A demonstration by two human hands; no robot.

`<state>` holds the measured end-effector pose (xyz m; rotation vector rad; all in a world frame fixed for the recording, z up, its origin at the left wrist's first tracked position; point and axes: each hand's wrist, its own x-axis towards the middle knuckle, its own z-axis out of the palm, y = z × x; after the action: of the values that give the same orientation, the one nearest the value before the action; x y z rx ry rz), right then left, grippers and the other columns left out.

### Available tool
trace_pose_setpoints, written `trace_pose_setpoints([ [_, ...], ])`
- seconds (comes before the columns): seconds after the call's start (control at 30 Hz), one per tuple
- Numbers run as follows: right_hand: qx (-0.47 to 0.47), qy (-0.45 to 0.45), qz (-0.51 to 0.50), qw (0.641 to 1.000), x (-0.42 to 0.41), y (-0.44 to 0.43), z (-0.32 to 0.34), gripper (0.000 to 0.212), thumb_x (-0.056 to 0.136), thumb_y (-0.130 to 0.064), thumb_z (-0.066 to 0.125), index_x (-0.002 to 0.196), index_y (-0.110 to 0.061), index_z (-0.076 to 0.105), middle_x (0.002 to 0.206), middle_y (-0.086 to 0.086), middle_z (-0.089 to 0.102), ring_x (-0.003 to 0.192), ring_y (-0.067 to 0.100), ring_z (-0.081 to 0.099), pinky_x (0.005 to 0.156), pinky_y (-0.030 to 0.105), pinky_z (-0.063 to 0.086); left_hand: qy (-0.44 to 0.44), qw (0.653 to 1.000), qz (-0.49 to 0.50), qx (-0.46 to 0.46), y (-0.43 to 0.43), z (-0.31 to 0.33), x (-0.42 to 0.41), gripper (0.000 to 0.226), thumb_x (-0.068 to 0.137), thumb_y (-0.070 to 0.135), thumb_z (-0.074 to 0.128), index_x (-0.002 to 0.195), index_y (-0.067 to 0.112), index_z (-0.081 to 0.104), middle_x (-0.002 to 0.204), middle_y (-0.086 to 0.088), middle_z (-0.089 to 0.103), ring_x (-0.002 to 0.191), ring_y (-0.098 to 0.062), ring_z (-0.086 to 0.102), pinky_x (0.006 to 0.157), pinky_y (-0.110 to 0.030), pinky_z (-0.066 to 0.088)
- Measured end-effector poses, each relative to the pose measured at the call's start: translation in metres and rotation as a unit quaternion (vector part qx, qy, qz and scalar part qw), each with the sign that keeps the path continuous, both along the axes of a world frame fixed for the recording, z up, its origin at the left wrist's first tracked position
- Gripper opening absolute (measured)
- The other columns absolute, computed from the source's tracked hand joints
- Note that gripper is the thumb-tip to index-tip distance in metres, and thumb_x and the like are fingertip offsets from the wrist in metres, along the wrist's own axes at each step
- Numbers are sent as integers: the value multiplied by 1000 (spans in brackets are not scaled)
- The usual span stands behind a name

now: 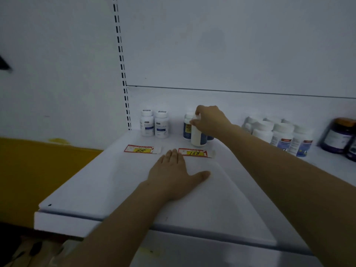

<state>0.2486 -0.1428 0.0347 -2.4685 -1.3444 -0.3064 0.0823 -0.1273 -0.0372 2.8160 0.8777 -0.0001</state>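
My right hand (209, 120) grips the cap of a white bottle with a dark blue label (197, 136), which stands on the white shelf (96, 182). Just behind it, to the left, stands a second bottle with a dark blue and yellow label (186, 128). My left hand (174, 177) rests flat on the shelf with straight fingers, just below a red and yellow price tag marked 168 (193, 152).
Two white bottles (154, 124) stand at the back left above a price tag marked 88 (139, 149). Several white bottles (281, 135) and dark jars (339, 135) crowd the right. A slotted upright (123, 74) runs up the back wall.
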Motion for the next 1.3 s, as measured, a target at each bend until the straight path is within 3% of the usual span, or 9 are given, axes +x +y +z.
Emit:
trace_pose_setpoints([
  [0.23,142,85,55,985,-16,-27,37,43,89,-40,62,125,-18,58,127,8,58,106,19,54,81,24,44,-99,994,-10,-42,-4,14,-2,95,84,71,38,151,11,9,159,-4,10,144,-17,16,116,-32,16],
  [0.33,209,160,93,960,-22,-52,53,49,85,-39,67,130,-22,57,128,4,57,113,15,54,81,20,43,-236,963,-32,-129,-7,43,1,63,85,46,62,137,17,40,123,16,43,106,-2,42,84,-12,34],
  [0.63,366,386,181,827,-9,-84,19,36,93,-14,58,129,-15,56,126,5,62,114,20,60,99,36,50,-338,879,-39,-333,8,57,45,42,76,33,76,111,17,61,104,-2,67,100,-20,64,93,-35,51],
  [0.73,388,461,190,775,-4,-84,4,33,96,-16,52,128,-11,55,125,6,61,114,19,59,94,31,52,-370,872,-36,-319,5,47,51,40,73,33,79,104,19,58,91,8,63,82,-6,61,67,-12,48],
  [0.8,369,445,176,797,-2,-82,0,37,94,-28,56,128,-13,59,123,1,64,111,14,62,90,28,54,-392,880,-35,-266,1,44,54,44,72,36,79,105,22,53,87,13,58,73,1,55,52,-7,41],
  [0.93,371,437,160,803,6,-83,1,32,91,-28,62,120,-17,66,116,-3,68,105,12,65,85,24,55,-413,878,-38,-239,1,39,60,52,67,42,80,106,20,53,89,11,60,73,1,56,51,-5,41],
  [1.0,366,418,164,815,10,-85,3,28,93,-23,59,119,-16,65,115,0,69,105,15,65,88,26,55,-383,875,-56,-291,4,40,61,48,72,41,77,110,21,55,99,8,64,83,-4,61,63,-8,45],
  [1.13,362,452,230,782,11,-87,5,25,99,-15,48,120,-17,61,122,6,65,114,23,62,96,34,52,-341,807,-115,-469,4,43,55,37,83,25,69,117,19,56,107,-1,69,96,-11,68,87,-21,52],
  [1.3,335,375,194,842,3,-81,2,33,95,-37,52,125,-25,59,125,-3,63,116,15,59,94,31,52,-410,860,-75,-295,0,44,55,41,74,32,77,103,27,48,87,18,55,76,2,54,59,-7,40],
])
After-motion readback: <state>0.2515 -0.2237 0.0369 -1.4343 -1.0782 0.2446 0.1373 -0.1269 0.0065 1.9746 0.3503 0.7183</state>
